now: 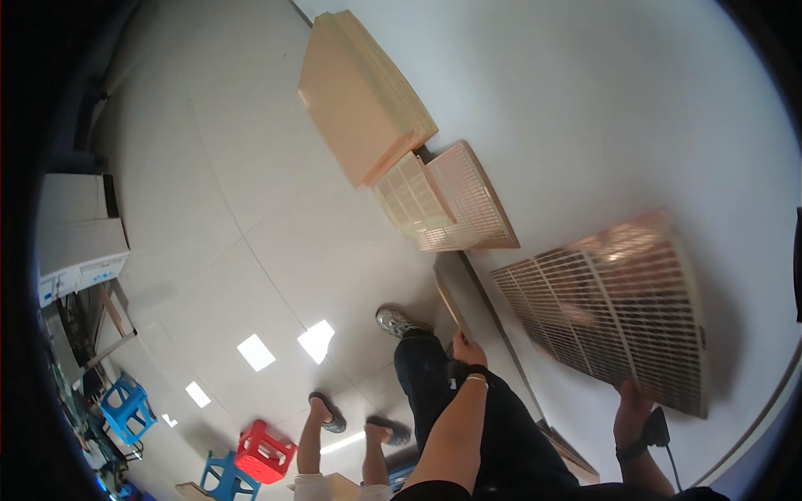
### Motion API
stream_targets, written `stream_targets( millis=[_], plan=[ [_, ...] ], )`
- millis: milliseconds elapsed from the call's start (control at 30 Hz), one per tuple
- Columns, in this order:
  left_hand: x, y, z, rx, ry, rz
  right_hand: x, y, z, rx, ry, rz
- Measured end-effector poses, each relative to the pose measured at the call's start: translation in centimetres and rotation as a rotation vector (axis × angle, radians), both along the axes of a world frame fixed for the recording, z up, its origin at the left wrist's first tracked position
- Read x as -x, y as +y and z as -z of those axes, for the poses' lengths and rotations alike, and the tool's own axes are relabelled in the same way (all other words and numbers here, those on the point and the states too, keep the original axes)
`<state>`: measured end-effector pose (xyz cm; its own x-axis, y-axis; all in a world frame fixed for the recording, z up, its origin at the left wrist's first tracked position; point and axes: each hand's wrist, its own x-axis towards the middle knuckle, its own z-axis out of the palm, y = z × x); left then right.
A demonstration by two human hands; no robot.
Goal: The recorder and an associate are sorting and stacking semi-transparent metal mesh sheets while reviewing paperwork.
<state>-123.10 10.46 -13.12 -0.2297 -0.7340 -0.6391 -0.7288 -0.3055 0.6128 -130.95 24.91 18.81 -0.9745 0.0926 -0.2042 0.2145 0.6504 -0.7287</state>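
A: What is seen around the hands in the head view?

B: A stack of peach panels (363, 96) is leaned against the white wall (585, 108), and 2 slotted grilles (447, 200) are propped just beside it, lower along the wall. The pale tiled floor (251, 217) is lit by bright reflections. A red stool (265, 453) and 2 blue stools (127, 409) are seen near the lower left, with a second person's sandalled feet (361, 422) beside them. Nothing is placed between the hands and the wall.

A: How are the arms posed?

B: Both forearms are raised from the lower edge. The left hand (468, 351) is held near the middle, above a dark trouser leg and a grey shoe (399, 321). The right hand (632, 409) is held well apart, toward the right.

A: And the grips?

B: A thin flat panel (454, 305), seen edge-on, is clasped by the left hand at its lower end. A large slotted grille (614, 309) is gripped at its lower edge by the right hand and is held up in front of the wall, tilted. The fingers are closed around both pieces.
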Motion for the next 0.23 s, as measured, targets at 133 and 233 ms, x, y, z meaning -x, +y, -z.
stream_targets(
  millis=[133, 233],
  plan=[
    [1.3, 8.0, 2.4, 0.032, 0.017, 0.087, -0.6, 3.0, -1.6, -0.052, 0.083, 0.033],
    [0.8, 11.8, 5.4, -0.172, -0.009, 0.256, -0.7, 4.5, -1.1, 0.242, 0.055, 0.19]
  ],
)
